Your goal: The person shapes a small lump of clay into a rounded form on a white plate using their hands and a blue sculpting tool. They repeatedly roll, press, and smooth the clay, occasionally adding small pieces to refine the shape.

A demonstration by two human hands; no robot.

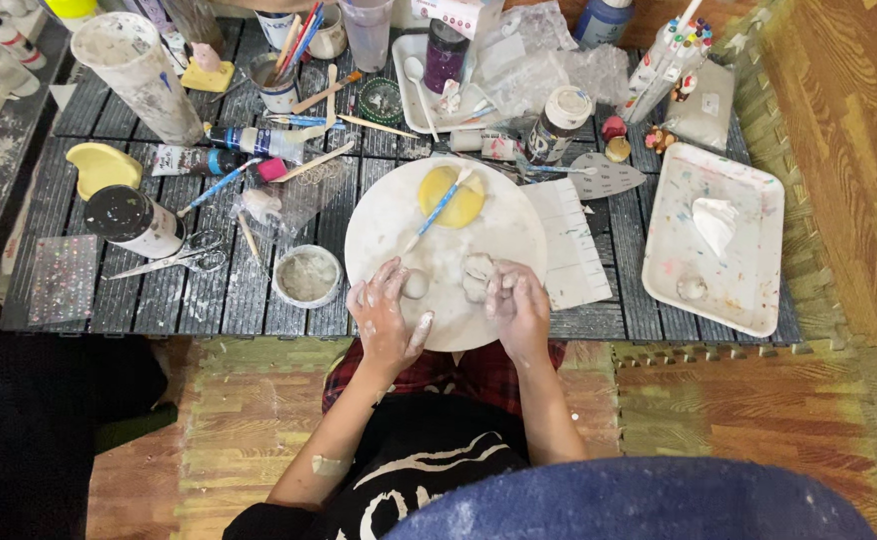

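One dark slatted worktop [189, 290] carries everything, and one round white board [389, 215] sits at its near edge as the landmark. Right of the board lies one white rectangular tray [749, 270] holding one crumpled tissue [714, 222]. On the board's far part rests one yellow disc [459, 205] with one blue brush [439, 208] across it. Left of the board stand one small cup of grey slip [307, 276] and one pair of scissors [174, 258]. On the board's near part are two hands: the left hand [387, 318] lies open, fingers spread, just beside one small clay ball [416, 285]; the right hand [519, 300] curls its fingers around one lump of clay [478, 275]
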